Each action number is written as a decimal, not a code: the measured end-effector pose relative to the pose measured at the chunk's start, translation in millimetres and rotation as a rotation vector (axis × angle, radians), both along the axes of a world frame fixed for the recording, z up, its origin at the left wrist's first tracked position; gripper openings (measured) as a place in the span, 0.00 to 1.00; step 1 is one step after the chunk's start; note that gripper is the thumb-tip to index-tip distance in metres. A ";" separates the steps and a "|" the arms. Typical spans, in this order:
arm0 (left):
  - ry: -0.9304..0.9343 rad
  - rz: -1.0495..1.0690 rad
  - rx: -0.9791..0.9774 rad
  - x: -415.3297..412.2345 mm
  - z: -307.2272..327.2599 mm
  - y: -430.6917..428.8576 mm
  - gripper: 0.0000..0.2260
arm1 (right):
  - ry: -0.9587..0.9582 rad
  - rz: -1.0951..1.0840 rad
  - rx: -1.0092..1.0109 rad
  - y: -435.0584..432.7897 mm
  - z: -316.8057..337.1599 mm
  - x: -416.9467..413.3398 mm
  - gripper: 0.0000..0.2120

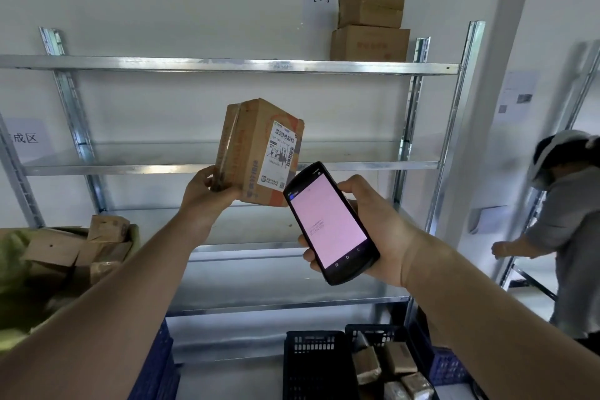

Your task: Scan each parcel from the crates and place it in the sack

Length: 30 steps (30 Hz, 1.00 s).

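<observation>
From the head camera, the left hand holds a parcel up in the air, in front of the middle board of a metal shelf rack. The fingers and thumb grip its lower left corner. The parcel is a brown cardboard box, tipped a little. Shiny clear tape runs down its left edge. A white label with black bar codes faces the camera, and there is orange print beside it. The top right corner looks dented.

The right hand is wrapped around a black scanner with a pink lit screen. The scanner's top end is right by the parcel's lower right corner. I cannot tell if they touch.

There is open air between the two arms, and above the parcel up to the top board's front edge. Two brown boxes sit stacked at the right end of that top board.

A green sack with brown boxes in it lies at the left edge, under the left arm. Dark crates stand at the bottom edge, and one holds small wrapped parcels. Another person bends by the right edge, close to the right arm.
</observation>
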State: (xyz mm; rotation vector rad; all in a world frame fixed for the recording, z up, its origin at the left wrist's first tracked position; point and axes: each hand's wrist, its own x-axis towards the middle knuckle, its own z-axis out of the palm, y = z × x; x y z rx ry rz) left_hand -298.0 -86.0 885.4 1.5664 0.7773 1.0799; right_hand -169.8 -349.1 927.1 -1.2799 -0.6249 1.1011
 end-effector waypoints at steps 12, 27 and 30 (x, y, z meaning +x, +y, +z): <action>-0.024 0.139 -0.112 -35.6 -26.7 19.0 0.26 | -0.049 -0.304 0.283 92.8 -26.2 -61.1 0.25; 0.093 0.442 -0.228 -127.0 -100.0 120.8 0.26 | -0.066 -0.085 0.100 267.8 -77.8 -106.3 0.23; 0.095 0.517 -0.253 -148.3 -111.3 153.5 0.33 | -0.070 -0.019 0.059 316.5 -90.5 -107.1 0.24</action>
